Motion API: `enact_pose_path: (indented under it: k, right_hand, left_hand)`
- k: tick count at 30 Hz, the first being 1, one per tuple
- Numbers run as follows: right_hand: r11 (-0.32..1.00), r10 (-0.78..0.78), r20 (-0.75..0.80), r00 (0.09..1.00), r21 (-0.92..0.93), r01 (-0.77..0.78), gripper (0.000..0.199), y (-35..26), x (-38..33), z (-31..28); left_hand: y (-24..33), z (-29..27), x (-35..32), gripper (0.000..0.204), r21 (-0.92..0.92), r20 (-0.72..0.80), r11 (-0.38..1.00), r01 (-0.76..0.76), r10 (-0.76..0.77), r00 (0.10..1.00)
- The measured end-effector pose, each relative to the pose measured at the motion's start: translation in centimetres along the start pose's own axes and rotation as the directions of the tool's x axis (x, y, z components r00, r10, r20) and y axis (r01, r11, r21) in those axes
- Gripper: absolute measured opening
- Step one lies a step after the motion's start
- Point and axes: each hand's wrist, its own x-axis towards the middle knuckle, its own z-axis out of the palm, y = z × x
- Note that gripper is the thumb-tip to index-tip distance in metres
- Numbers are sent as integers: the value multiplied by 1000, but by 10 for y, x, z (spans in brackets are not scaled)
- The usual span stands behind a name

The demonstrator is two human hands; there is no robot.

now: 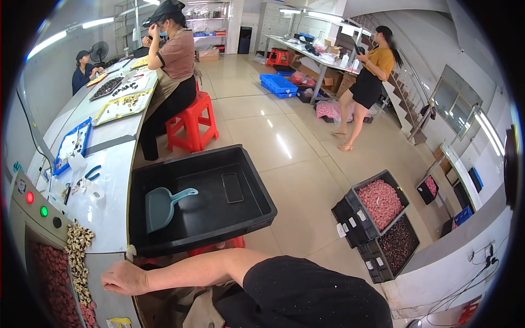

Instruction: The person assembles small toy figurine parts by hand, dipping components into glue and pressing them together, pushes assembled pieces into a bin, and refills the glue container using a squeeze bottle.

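Observation:
My right hand rests over the grey tabletop near its edge, its fingers curled closed. Whatever the fingers hold, if anything, is hidden. Just beyond the hand lies a row of small cream-and-dark pieces, with red pieces heaped beside them at the mouth of a machine. A small yellow packet sits at the lower edge of the table. My left hand is out of view.
A black tub beside the table holds a grey-blue dustpan and a phone. Pliers and a blue tray are farther along. Crates of pink pieces and dark pieces stand at right. One person sits on a red stool; another stands.

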Motion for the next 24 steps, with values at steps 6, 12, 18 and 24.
enact_pose_path:
  k: [6, 12, 18, 24]
  right_hand:
    - [1000, -9, 1, 1000, -5, 9, 14, -2, 3, -2]
    - [998, -46, 56, 997, -33, 48, 8, -4, 19, -10]
    - [994, 40, 376, 926, -114, 3, 9, -15, 10, 11]
    - [1000, -26, 416, 909, 26, 16, 11, -8, 4, 23]
  left_hand:
    - [-17, 1, -4, 28, -18, -27, 992, 128, -128, 991]
    - [-10, -8, 2, 28, -4, 13, 933, 360, -360, 933]
    - [-24, -99, -15, 15, 325, -281, 839, 436, -354, 892]
    - [-41, -202, -45, 19, 594, -572, 557, 581, -215, 792]
